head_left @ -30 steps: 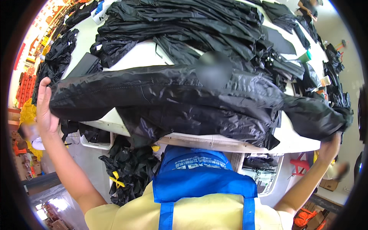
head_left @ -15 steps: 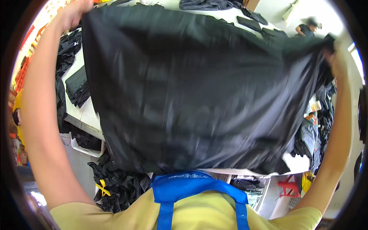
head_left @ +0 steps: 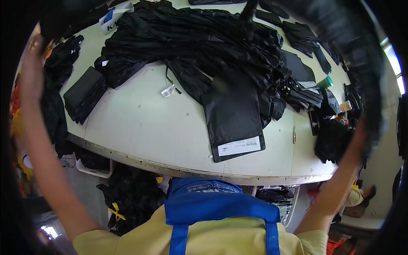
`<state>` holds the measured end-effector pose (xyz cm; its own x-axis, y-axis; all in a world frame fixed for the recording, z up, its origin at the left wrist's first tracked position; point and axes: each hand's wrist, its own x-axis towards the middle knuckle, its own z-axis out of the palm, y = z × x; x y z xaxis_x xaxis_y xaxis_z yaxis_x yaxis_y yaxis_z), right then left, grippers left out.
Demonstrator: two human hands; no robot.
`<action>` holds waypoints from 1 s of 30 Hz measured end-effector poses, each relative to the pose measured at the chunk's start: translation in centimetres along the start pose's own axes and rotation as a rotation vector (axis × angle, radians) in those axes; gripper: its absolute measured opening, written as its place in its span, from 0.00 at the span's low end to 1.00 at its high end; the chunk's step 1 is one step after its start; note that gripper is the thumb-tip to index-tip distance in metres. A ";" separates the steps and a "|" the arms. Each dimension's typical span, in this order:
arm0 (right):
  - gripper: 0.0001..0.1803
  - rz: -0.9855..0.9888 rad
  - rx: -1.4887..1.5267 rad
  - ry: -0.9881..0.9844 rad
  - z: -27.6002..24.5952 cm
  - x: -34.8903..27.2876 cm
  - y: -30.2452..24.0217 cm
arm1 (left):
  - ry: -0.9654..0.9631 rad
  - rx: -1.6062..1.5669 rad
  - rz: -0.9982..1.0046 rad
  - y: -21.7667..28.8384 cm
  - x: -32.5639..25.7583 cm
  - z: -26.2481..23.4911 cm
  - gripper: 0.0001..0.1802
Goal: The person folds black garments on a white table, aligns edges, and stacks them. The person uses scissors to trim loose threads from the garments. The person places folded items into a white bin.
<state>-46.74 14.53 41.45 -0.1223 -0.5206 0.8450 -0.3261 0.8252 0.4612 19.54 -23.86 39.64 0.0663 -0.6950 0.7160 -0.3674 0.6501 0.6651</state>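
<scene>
Cloth [head_left: 357, 38], black and blurred, is raised over the right side of the desk [head_left: 136, 119], reaching the right hand [head_left: 361, 131]. The left hand [head_left: 33, 63] is up beyond the desk's left side. Blur hides both hands' fingers; whether they grip, I cannot tell. A flat black bag [head_left: 233, 112] lies toward the desk's front.
</scene>
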 end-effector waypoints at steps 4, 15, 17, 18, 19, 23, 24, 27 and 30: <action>0.09 0.071 0.241 -0.659 -1.0 -19.5 -13.2 | -0.319 0.023 -0.380 -11.8 -11.9 0.0 0.06; 0.12 0.381 0.871 -1.493 -15.3 -37.2 -22.4 | -0.604 0.821 -0.527 -29.8 -30.7 -5.5 0.10; 0.13 0.399 0.920 -1.538 -17.2 -37.3 -21.3 | -0.474 1.067 0.026 -19.4 -32.1 3.6 0.18; 0.14 0.407 0.940 -1.567 -17.9 -37.2 -20.7 | -0.592 0.653 -0.027 -14.0 -32.4 8.4 0.18; 0.15 0.401 0.977 -1.607 -18.6 -37.0 -20.1 | -0.750 0.429 -0.044 -8.1 -33.7 12.2 0.19; 0.18 0.322 1.202 -1.783 -20.8 -34.8 -18.2 | -1.250 -0.121 0.155 0.0 -49.1 18.8 0.20; 0.19 0.284 1.291 -1.811 -21.4 -33.5 -18.3 | -1.231 0.000 0.176 0.1 -51.1 19.3 0.22; 0.22 -0.053 1.585 -1.969 -23.1 -28.2 -20.9 | -1.300 -0.074 0.125 0.4 -50.4 19.8 0.24; 0.24 -0.814 1.495 -2.145 -23.0 -25.1 -25.1 | -1.575 0.008 -0.194 0.6 -49.8 19.9 0.28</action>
<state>-13.92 11.91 14.89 0.3520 -0.5918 -0.7252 -0.6182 0.4348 -0.6549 -2.41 5.06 0.20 -0.8743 -0.3762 -0.3067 -0.4731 0.5192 0.7117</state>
